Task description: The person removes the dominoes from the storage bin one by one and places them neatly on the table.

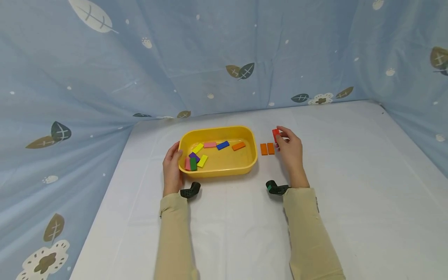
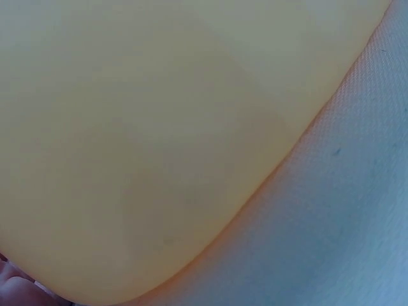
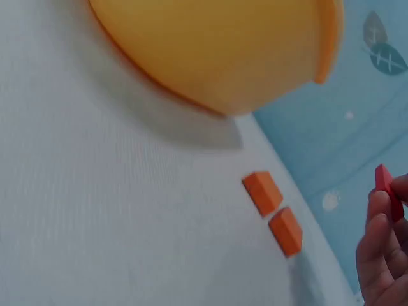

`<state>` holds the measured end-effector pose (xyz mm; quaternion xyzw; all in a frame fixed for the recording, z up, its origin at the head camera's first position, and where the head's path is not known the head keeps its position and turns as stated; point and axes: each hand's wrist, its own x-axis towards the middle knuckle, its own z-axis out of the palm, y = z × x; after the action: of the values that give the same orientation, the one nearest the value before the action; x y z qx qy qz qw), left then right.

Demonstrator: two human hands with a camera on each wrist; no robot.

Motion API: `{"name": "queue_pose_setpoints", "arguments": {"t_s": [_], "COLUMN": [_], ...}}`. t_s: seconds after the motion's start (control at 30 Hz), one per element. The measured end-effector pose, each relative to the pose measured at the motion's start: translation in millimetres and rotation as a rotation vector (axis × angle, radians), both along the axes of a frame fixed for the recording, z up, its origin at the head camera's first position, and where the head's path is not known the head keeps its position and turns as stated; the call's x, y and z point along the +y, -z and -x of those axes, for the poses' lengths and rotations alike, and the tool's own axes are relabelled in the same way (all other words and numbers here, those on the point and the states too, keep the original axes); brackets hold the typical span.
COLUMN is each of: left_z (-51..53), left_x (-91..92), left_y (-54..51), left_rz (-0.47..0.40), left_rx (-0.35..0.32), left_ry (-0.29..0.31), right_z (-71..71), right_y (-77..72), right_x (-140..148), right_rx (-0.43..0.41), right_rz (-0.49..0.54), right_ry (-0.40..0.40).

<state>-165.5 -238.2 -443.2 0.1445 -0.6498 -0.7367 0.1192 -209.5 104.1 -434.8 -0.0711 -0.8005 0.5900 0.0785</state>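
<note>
My right hand (image 1: 291, 151) pinches a red block (image 1: 275, 135) between thumb and fingers, right of the yellow tub (image 1: 224, 172). In the right wrist view the red block (image 3: 389, 192) is held up at the right edge. Two orange blocks (image 1: 264, 149) (image 3: 262, 191) stand side by side on the table, just left of that hand. My left hand (image 1: 171, 169) grips the tub's left end, thumb at the rim. The tub's wall (image 2: 159, 140) fills most of the left wrist view. Inside lie pink (image 1: 210, 145), yellow (image 1: 202, 161), blue (image 1: 223, 145), purple, green (image 1: 193, 164) and orange blocks (image 1: 238, 146).
A white cloth (image 1: 231, 225) covers the table. Behind and to the left hangs a blue curtain (image 1: 196, 50) with leaf prints. Black devices (image 1: 190, 190) are strapped at both wrists, near the beige sleeves (image 1: 308, 229).
</note>
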Motion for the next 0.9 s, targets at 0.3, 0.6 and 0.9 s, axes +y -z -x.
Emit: {"name": "queue_pose_setpoints", "arguments": {"t_s": [0.3, 0.6, 0.9], "left_z": [0.7, -2.7, -0.3], "left_x": [-0.3, 0.0, -0.8], "left_y": [0.9, -0.7, 1.5], "left_rz": [-0.022, -0.026, -0.008], "left_rx": [0.006, -0.011, 0.001], "left_ry": [-0.006, -0.012, -0.010], "right_z": [0.8, 0.1, -1.2], "right_y": [17.2, 19.3, 16.8], "right_x": [11, 13, 12], "right_rx": [-0.089, -0.153, -0.127], "right_rz": [-0.074, -0.229, -0.385], "right_ry": [0.043, 0.014, -0.028]}}
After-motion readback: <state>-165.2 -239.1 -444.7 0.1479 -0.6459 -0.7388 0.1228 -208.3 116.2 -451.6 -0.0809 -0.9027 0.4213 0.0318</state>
